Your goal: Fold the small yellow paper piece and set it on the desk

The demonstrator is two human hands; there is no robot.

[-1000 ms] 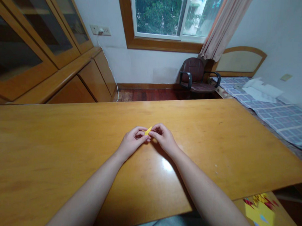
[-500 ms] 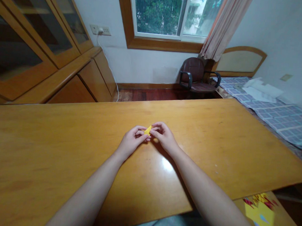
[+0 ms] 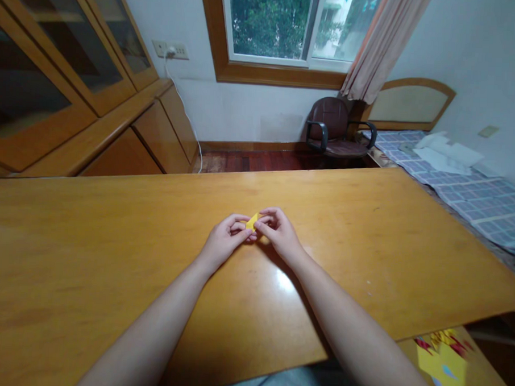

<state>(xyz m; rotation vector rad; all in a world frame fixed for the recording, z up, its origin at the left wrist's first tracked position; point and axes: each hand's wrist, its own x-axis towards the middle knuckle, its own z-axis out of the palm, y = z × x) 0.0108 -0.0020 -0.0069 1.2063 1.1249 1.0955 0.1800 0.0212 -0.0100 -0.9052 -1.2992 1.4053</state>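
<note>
A small folded piece of yellow paper (image 3: pixel 251 221) is pinched between both hands just above the middle of a wide wooden table (image 3: pixel 88 248). My left hand (image 3: pixel 225 240) grips its left side with curled fingers. My right hand (image 3: pixel 279 232) pinches the right side with thumb and forefinger. Most of the paper is hidden by the fingers.
Yellow and red paper sheets (image 3: pixel 444 360) lie on a lower surface at the bottom right. Wooden cabinets with glass doors (image 3: pixel 66 76) line the left wall. A dark armchair (image 3: pixel 332 131) stands under the window, and a bed (image 3: pixel 467 179) runs along the right.
The hands have shifted very slightly on the yellow paper and the paper's tip shows a little more; otherwise nothing has moved.
</note>
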